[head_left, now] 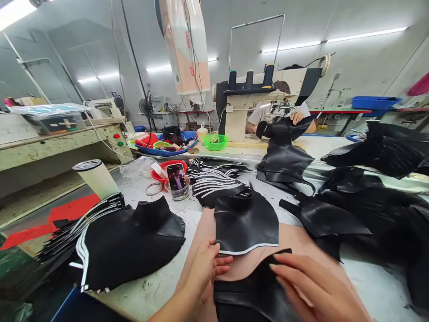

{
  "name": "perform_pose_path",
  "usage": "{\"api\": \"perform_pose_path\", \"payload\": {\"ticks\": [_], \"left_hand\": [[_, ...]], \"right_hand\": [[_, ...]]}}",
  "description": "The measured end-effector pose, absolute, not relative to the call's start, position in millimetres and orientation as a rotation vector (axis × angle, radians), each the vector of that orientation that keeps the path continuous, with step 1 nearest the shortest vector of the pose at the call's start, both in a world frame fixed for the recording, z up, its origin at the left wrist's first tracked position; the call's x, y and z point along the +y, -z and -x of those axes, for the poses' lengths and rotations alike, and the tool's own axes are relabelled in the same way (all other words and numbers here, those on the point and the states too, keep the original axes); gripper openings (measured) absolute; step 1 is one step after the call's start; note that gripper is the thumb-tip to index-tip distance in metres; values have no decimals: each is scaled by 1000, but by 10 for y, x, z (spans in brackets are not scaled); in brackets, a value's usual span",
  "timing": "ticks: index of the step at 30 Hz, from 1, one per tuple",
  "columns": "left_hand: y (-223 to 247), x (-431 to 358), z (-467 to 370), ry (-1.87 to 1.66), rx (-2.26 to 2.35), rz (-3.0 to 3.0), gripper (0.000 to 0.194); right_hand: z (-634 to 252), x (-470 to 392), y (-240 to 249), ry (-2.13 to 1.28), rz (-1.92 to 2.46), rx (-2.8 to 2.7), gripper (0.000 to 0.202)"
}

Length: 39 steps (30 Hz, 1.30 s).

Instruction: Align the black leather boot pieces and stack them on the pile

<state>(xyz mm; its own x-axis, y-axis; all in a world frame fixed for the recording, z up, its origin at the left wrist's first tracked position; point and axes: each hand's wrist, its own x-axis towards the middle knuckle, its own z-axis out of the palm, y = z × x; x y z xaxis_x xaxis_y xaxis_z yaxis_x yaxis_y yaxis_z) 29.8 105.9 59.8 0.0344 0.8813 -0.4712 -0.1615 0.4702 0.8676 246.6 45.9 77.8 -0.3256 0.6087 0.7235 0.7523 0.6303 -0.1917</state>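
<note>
My left hand (205,269), fingers apart beside white-edged leather panel (248,223); my right hand (311,279), pinching near black panel (251,293), best kept unwrinkled.

Our left forearm (176,300) slants up and rightward from the bottom of the view, and our bare left hand (212,264) has its thumb and forefinger closed together at the top, the other fingers reaching loosely right, slightly bent. Our bare right hand (306,281) comes in from the lower right, back of the hand uppermost, fingers angled leftward with the tips drawn in toward the thumb.
</note>
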Motion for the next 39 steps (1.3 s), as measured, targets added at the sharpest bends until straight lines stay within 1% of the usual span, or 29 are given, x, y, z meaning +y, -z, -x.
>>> {"api": "perform_pose_path", "payload": {"ticks": [3, 5, 7, 14, 18, 20, 23, 26, 30, 32, 36, 37, 38, 39], "left_hand": [[-551, 1037, -199, -864, 1242, -721, 24], [-590, 1071, -154, -819, 1210, -728, 27], [-614, 1094, -135, -793, 1176, -738, 27], [-504, 1048, -130, -771, 1140, -787, 17], [-453, 1035, -131, -752, 1143, -834, 20], [-439, 1032, -138, -758, 1162, -854, 20], [-443, 1024, -151, -769, 1179, -869, 20], [-490, 1017, -166, -763, 1163, -869, 16], [-561, 1027, -175, -751, 1181, -875, 13], [-564, 1042, -165, -750, 1222, -892, 12], [-507, 1082, -120, -709, 1329, -979, 13], [-490, 1093, -108, -685, 1362, -1008, 14], [-474, 1104, -97, -656, 1396, -1038, 15], [-461, 1116, -87, -624, 1429, -1068, 17]], "right_hand": [[-2037, 656, -885, 23, 986, -2179, 21], [-1837, 790, -838, -85, 987, -2268, 18], [-1715, 898, -743, -121, 1009, -2347, 14], [-1627, 965, -529, -120, 1034, -2393, 12], [-1608, 938, -477, 28, 1047, -2469, 11], [-1600, 943, -476, 43, 1099, -2518, 12], [-1613, 961, -536, -143, 1162, -2561, 13], [-1652, 975, -626, -350, 1141, -2545, 14], [-1705, 979, -664, -382, 1066, -2481, 14], [-1735, 980, -650, -459, 1023, -2376, 14], [-1864, 1012, -673, -846, 1038, -2037, 11], [-1918, 1036, -700, -895, 1082, -1989, 11], [-1983, 1069, -735, -875, 1150, -1984, 12], [-2059, 1112, -775, -779, 1226, -2030, 13]]}}
